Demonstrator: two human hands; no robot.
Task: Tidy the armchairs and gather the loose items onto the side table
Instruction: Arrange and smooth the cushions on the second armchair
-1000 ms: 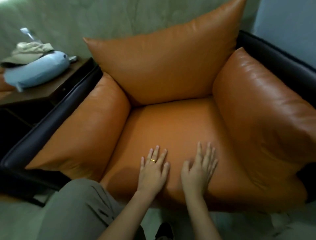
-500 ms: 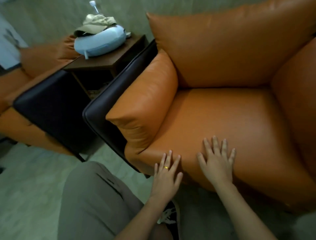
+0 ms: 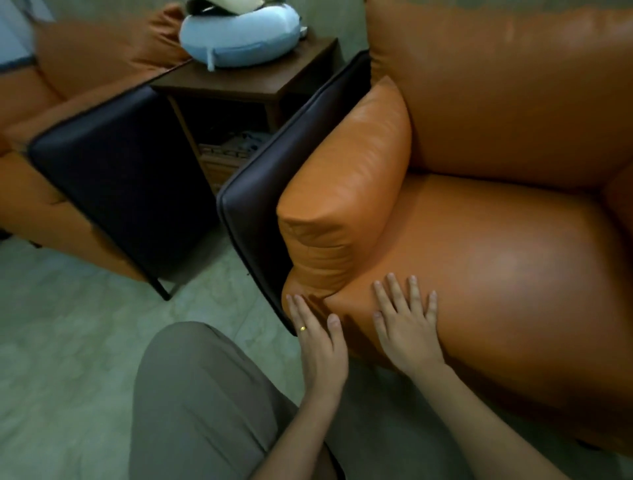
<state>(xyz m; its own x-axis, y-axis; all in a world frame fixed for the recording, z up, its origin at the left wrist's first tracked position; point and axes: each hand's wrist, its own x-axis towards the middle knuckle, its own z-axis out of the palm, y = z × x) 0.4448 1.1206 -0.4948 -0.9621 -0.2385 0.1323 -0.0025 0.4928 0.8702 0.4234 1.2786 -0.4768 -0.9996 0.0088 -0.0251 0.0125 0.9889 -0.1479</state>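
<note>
An orange leather armchair [image 3: 496, 260] with a dark outer frame fills the right side. My right hand [image 3: 406, 322] lies flat and open on the front edge of its seat cushion. My left hand [image 3: 317, 337], wearing a gold ring, rests open against the front left corner, below the left arm cushion [image 3: 346, 192]. A dark wooden side table [image 3: 274, 77] stands between the two chairs at the top. On it sits a light blue neck pillow [image 3: 239, 37] with a beige cap [image 3: 236, 4] on top. A second orange armchair [image 3: 68, 113] is at the left.
Pale tiled floor [image 3: 68, 342] spreads at the lower left. My knee in grey trousers [image 3: 202, 401] is at the bottom centre. The side table's lower shelf [image 3: 229, 150] holds some items I cannot make out.
My view has swung left, bringing the side table and second armchair into sight. Both hands slid from the seat's middle to its front left corner, still flat and empty.
</note>
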